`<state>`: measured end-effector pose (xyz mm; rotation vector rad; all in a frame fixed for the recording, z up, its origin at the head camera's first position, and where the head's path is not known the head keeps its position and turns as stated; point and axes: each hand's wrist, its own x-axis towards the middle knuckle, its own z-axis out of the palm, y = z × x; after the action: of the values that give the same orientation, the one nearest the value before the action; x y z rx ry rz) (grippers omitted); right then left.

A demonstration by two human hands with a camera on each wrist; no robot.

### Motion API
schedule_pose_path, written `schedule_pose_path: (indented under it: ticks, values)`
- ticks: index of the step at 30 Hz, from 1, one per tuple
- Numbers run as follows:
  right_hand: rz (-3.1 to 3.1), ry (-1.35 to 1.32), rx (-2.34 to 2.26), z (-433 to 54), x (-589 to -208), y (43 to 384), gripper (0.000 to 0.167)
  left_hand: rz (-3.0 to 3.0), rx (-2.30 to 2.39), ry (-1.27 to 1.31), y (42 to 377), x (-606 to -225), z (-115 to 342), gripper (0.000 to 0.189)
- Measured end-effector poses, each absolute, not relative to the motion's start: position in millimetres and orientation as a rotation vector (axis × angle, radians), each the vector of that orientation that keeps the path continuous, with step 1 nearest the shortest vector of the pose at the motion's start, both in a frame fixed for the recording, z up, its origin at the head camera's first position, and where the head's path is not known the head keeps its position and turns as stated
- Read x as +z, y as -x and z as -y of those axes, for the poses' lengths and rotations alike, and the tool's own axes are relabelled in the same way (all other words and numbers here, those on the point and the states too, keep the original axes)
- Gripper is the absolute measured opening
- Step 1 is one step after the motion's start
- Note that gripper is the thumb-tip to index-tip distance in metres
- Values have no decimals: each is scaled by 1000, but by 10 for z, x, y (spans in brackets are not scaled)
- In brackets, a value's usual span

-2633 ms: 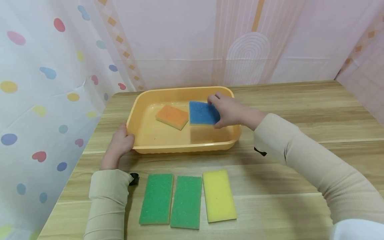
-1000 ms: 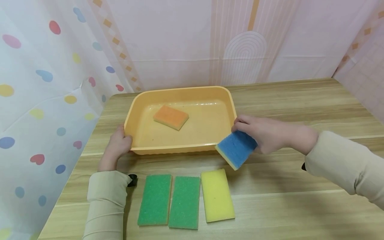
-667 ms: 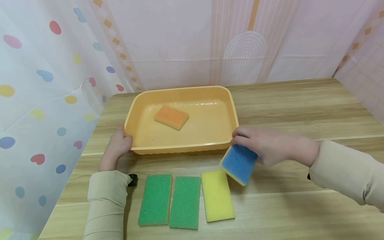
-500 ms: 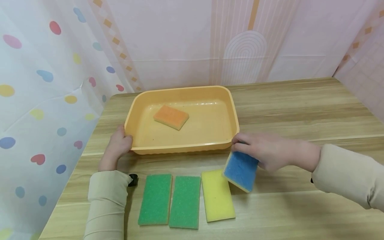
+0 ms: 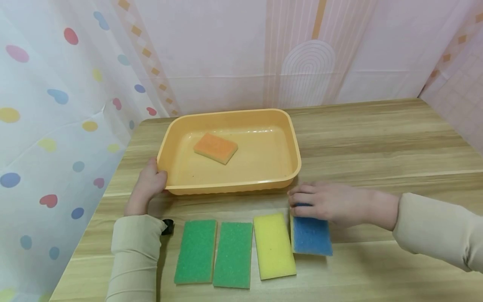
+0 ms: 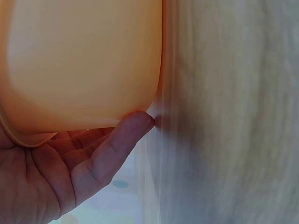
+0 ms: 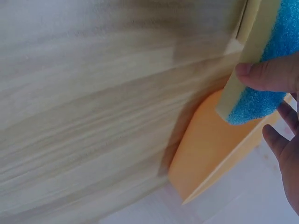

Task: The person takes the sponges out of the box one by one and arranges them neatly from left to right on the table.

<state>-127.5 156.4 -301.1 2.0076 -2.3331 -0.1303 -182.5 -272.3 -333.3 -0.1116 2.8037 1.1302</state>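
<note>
My right hand (image 5: 332, 203) holds a blue-topped scouring sponge (image 5: 312, 238) over the table, just right of a yellow sponge (image 5: 274, 247). In the right wrist view the thumb presses on the pale yellow foam edge of the blue sponge (image 7: 254, 70). My left hand (image 5: 149, 181) grips the front left corner of a yellow-orange plastic basin (image 5: 234, 184). From the left wrist, one finger lies along the outer wall of the basin (image 6: 88, 70), near its base. Inside the basin lies an orange sponge (image 5: 215, 147).
Two green sponges (image 5: 196, 251) lie side by side left of the yellow one, in front of the basin. A wood-grain table (image 5: 377, 138) carries everything, with a patterned curtain (image 5: 226, 50) behind and to the left.
My right hand has lifted the blue sponge out of the basin, over its right front corner, and lowered it beside the yellow sponge, turning it lengthwise. The left hand stays on the basin.
</note>
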Motion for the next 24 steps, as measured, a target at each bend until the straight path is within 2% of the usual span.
schedule_pose_path:
  ticks: [8,18,24]
  values:
    - [2229,-2067,-234,-1553,-3105,1206,67,-2804,1137,122,1822,-3328,2724,54]
    - [2040,-2071,-284,-1579,-3251,1152,46,-2808,1120,113,1831,-3327,2723,54]
    - [2048,-2055,-282,-1577,-3313,1142,41,-2798,1122,120,1824,-3314,2711,53]
